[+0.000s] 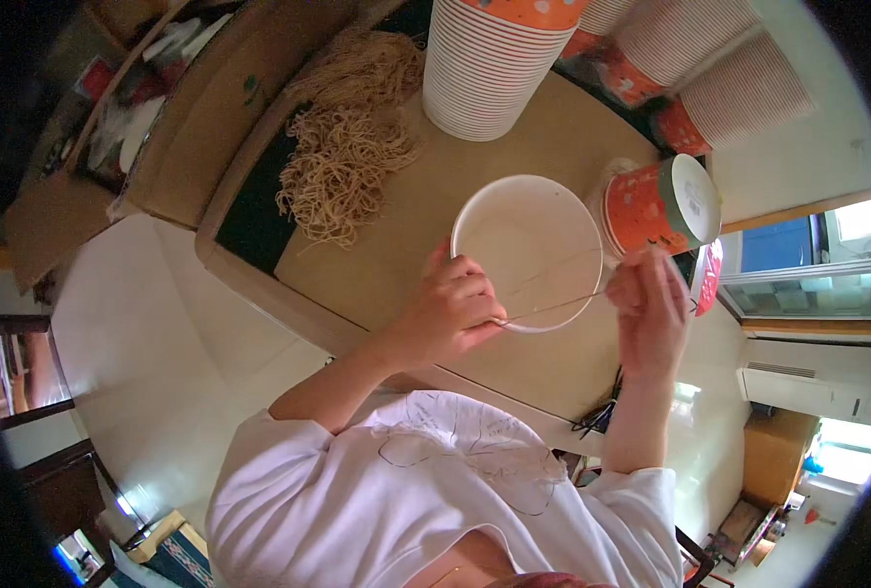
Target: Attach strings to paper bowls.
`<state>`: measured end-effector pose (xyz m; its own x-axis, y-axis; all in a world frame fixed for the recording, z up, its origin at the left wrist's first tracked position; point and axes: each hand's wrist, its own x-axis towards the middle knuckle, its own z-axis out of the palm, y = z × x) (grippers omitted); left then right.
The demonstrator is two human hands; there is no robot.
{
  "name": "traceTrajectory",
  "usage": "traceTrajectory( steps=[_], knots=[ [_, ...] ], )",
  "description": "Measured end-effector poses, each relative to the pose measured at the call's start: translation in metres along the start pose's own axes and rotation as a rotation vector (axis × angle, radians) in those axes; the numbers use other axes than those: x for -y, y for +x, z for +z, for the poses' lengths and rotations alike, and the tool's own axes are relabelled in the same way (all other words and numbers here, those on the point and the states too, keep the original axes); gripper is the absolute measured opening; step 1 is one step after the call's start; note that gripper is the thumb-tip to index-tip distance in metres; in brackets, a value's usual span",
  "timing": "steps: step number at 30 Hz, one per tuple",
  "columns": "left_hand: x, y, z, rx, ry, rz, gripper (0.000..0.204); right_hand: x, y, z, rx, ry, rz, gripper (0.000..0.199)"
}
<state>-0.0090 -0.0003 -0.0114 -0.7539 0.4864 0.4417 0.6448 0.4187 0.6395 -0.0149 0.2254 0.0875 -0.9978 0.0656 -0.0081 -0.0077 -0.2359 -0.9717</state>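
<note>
A white paper tub is tilted so its open mouth and pale inside face me. My left hand grips its rim at the lower left, fingers curled around it. A thin length of twine runs across the lower part of the mouth, from my left thumb to my right hand. That hand is closed, pinching the twine with its fingertips to the right of the tub. Whether the twine passes through the tub's wall is hidden by my left fingers.
A tangled heap of beige twine lies at the table's far left. A tall stack of white tubs stands behind. Right of me lies an orange-patterned tub, with bagged tub stacks beyond. A cardboard box sits at the left.
</note>
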Motion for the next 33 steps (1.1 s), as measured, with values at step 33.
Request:
traceTrajectory(
  steps=[33],
  knots=[
    [-0.006, 0.011, -0.017, 0.131, -0.013, 0.143, 0.008, 0.108, 0.006, -0.055, -0.09, 0.145, -0.406, 0.015]
  ],
)
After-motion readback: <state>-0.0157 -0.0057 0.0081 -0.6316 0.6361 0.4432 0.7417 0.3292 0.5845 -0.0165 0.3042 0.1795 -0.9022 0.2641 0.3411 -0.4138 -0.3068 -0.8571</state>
